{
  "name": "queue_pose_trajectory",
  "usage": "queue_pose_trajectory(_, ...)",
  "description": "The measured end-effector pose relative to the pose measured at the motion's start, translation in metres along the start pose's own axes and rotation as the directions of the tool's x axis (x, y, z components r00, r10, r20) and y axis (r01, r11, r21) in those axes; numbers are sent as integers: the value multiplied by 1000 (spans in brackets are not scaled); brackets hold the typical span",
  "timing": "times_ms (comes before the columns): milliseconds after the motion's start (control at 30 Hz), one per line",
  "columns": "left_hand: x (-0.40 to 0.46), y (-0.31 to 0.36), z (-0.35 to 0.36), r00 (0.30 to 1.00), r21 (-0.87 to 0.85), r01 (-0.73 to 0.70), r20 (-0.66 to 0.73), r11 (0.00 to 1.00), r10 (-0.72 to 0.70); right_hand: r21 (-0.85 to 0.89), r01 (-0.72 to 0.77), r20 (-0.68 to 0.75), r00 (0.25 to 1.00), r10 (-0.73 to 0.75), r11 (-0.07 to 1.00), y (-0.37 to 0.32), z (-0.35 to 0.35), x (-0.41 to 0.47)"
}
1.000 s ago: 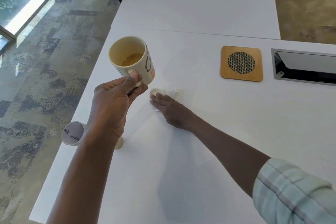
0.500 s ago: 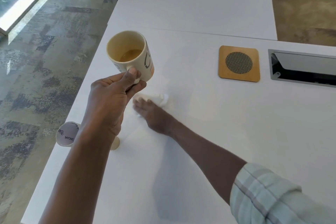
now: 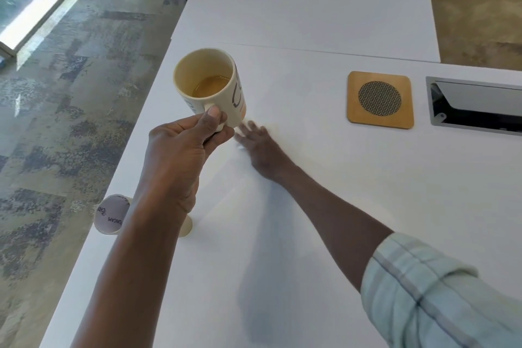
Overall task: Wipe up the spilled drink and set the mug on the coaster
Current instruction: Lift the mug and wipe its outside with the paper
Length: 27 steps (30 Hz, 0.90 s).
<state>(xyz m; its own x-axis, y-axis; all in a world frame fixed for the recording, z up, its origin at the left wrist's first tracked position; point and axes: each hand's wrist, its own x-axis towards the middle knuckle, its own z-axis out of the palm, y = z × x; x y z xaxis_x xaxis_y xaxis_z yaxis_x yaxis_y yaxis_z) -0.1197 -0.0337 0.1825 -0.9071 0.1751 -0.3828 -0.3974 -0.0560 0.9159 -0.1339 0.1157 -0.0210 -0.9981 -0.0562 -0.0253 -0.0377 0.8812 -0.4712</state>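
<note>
Currently the left hand point(image 3: 180, 147) grips the mug point(image 3: 210, 87) by its handle, raised above the table point(image 3: 310, 206); the right hand point(image 3: 258, 147) presses flat, fingers spread, just beside it. The coaster point(image 3: 380, 100) lies well to the right of the mug

Left hand point(image 3: 180, 147) raised, thumb and curled fingers pinched at the mug point(image 3: 210, 87) handle, forearm reaching up from lower frame. Right hand point(image 3: 261, 147) flat, palm down, fingers spread, motion-blurred; right arm extended, sleeve point(image 3: 440, 294) rolled up the forearm.
</note>
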Motion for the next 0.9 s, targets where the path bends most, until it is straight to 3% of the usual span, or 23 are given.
queue_pose_trajectory(133, 0, 2, -1, 1000, 4, -20, -8, 1000, 20, 35, 208, 61, 976, -209, 978, -49, 30, -22)
queue_pose_trajectory(233, 1, 5, -2, 1000, -6, -5, -7, 1000, 5, 63, 272, 50, 960, -275, 960, -49, 33, -63)
queue_pose_trajectory(400, 2, 9, -4, 1000, 0, 5, -20, 1000, -5, 36, 186, 45, 981, -187, 982, -9, 13, -89)
queue_pose_trajectory(667, -1, 9, -12, 1000, 32, -8, -19, 999, 8, 55, -47, -57, 997, 50, 997, 0, 1, -14)
queue_pose_trajectory(767, -3, 6, -16, 1000, 42, -20, -14, 999, 21, 63, -50, -62, 997, 53, 997, -13, 8, 6)
queue_pose_trajectory(900, -9, 5, -17, 1000, 34, -21, -8, 999, 21, 32, 48, 28, 998, -49, 998, -35, 18, 16)
